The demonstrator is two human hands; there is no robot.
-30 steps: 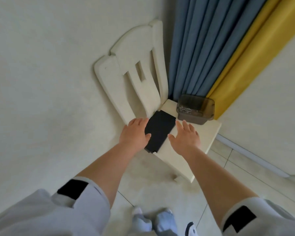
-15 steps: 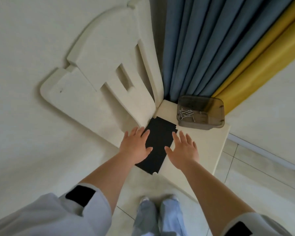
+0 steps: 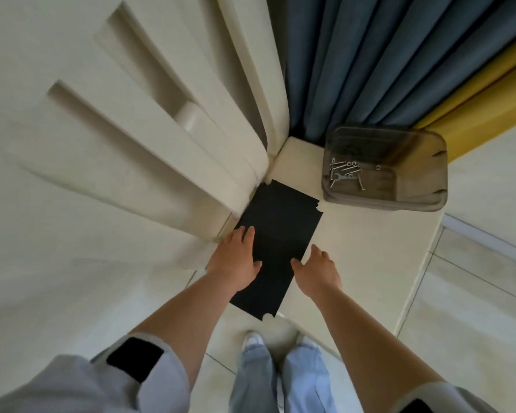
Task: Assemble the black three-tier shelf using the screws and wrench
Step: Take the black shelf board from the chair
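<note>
Black flat rectangular shelf panel (image 3: 276, 248) with notched corners lies on the cream chair seat (image 3: 370, 248), its near end overhanging the seat's near-left edge.

Head view: left hand (image 3: 236, 260) rests flat on the panel's left edge, fingers straight, thumb across the black surface. Right hand (image 3: 318, 271) at the panel's right edge, fingers relaxed and extended, thumb touching the panel; neither hand curled round anything. Smoky translucent plastic box (image 3: 399, 192) sits at the seat's far right, holding silver screws (image 3: 347, 168) and a small silver wrench (image 3: 337, 178). Blue curtain (image 3: 370, 55) and yellow curtain (image 3: 474, 90) hang behind. Cream chair back (image 3: 161, 129) to the left.
</note>
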